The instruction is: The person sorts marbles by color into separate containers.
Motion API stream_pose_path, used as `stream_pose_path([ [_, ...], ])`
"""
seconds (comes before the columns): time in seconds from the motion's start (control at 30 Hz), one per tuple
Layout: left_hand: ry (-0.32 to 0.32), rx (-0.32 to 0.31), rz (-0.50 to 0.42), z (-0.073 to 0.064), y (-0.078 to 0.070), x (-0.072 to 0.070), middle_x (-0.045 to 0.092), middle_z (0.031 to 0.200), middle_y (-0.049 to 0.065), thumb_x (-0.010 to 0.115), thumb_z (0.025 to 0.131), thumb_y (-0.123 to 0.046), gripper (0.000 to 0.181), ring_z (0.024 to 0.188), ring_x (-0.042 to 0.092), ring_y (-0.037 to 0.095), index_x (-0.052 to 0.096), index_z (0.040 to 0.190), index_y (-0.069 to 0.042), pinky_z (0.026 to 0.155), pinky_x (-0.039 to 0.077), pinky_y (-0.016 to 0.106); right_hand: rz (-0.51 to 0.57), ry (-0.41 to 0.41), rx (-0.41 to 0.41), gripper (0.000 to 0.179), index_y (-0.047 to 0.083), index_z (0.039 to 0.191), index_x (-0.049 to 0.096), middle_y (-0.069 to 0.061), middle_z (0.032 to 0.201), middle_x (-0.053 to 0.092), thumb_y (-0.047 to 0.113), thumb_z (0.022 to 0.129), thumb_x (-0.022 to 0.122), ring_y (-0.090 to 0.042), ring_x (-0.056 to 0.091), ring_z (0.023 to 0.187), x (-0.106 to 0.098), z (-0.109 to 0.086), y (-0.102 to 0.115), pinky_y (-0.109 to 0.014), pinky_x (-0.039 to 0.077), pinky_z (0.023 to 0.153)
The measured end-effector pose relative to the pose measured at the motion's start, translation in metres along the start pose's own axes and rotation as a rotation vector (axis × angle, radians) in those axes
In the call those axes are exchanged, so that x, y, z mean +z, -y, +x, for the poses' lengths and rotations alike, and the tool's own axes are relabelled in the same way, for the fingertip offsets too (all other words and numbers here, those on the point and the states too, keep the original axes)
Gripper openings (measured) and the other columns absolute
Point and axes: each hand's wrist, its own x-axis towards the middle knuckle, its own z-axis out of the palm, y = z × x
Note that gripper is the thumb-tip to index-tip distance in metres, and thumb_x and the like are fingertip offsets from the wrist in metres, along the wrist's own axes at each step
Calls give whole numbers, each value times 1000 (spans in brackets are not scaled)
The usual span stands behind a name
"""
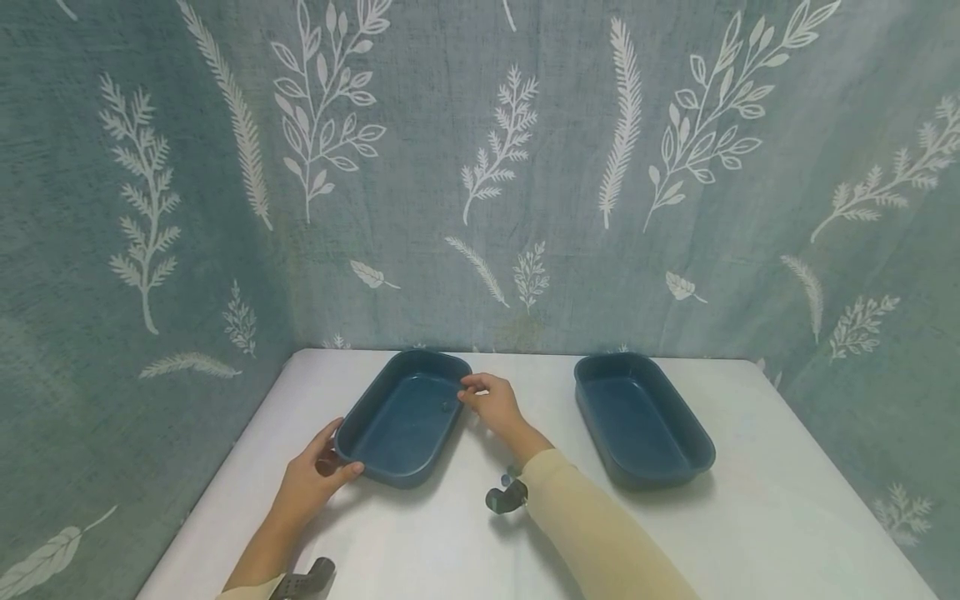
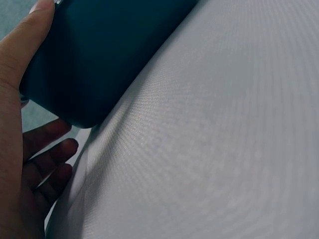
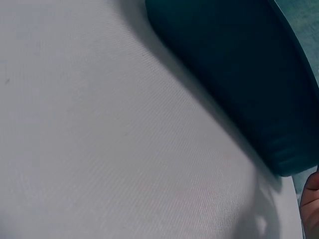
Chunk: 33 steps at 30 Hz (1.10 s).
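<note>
A dark blue rectangular tray [image 1: 401, 425] with rounded corners is at the left, slightly turned. My left hand [image 1: 303, 483] grips its near left corner, the thumb at the near rim and the fingers around the side. In the left wrist view the thumb [image 2: 30, 37] presses the tray's wall [image 2: 109, 55], and the lower fingers [image 2: 52, 149] curl beneath the corner. With its fingertips my right hand [image 1: 491, 404] pinches the far part of the right rim. Only a bit of that hand [image 3: 311, 199] shows in the right wrist view. A small faint spot inside the tray is unclear.
A second dark blue tray [image 1: 645, 425] stands to the right on the white-covered table [image 1: 465, 533]. Behind and to the left hangs a grey-green curtain [image 1: 420, 250] with white leaf prints. Dark wrist devices [image 1: 506, 497] are worn on both arms.
</note>
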Motion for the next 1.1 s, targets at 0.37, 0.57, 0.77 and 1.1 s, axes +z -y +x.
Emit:
stream_pose_path([
  [0.37, 3, 12, -11, -1, -5, -1, 61, 118, 15, 76, 84, -41, 85, 99, 59, 28, 32, 152, -16, 86, 48, 51, 55, 13, -15, 25, 5, 114, 69, -3, 91, 64, 13, 90, 70, -23, 65, 87, -14, -10, -4, -33, 53, 73],
  [0.57, 2, 23, -7, -1, -8, -4, 61, 118, 16, 76, 84, -41, 85, 98, 59, 27, 33, 152, -15, 84, 47, 49, 60, -5, -6, 25, 6, 114, 69, -3, 90, 64, 16, 91, 70, -28, 64, 81, -28, -19, -7, -34, 51, 69],
  [0.77, -6, 24, 10, -1, -7, -5, 61, 120, 18, 76, 84, -42, 85, 99, 60, 30, 32, 152, -15, 84, 47, 51, 54, -35, 37, 24, 8, 113, 70, -3, 94, 64, 18, 92, 68, -30, 64, 85, -36, -29, -8, -35, 52, 71],
  [1.1, -1, 23, 2, -3, -6, -1, 60, 121, 20, 76, 84, -42, 85, 101, 60, 32, 32, 152, -15, 86, 47, 54, 4, -85, 74, 23, 13, 113, 70, -1, 99, 64, 23, 93, 67, -23, 64, 85, -50, -45, -18, -36, 52, 74],
])
